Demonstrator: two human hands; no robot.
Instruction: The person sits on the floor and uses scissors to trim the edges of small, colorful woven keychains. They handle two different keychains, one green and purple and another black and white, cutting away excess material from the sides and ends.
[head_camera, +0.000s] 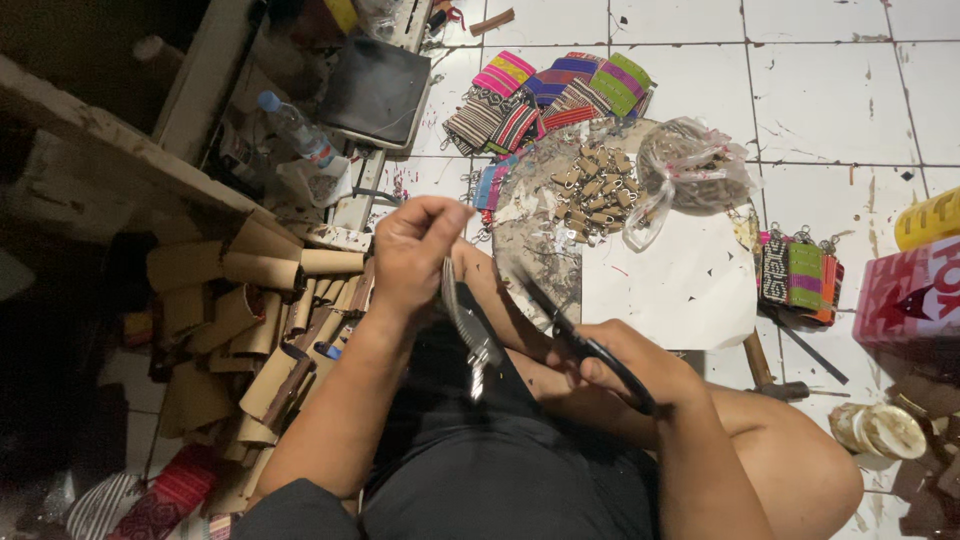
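Left hand (415, 255) raised above lap, fingers pinched tight on a small grey woven strip (470, 330) w/ metal ring hanging at lower end. Right hand (635, 365) closed around black pliers (575, 335), tips pointing up-left toward strip, near but apart from it.

To do well, probably: keep strip taut & steady, bring plier tips square to the metal part, squeeze slowly, no twisting.

On floor ahead: pile of small metal clasps (595, 185), clear plastic bag (690, 170), finished colourful woven pieces (550, 95), white sheet (680, 280). Cardboard tubes (260, 300) at left.

Hard to see: exact plier tips, blurred; what is pinched under left fingertips; ring shape too small. Left side very dark.
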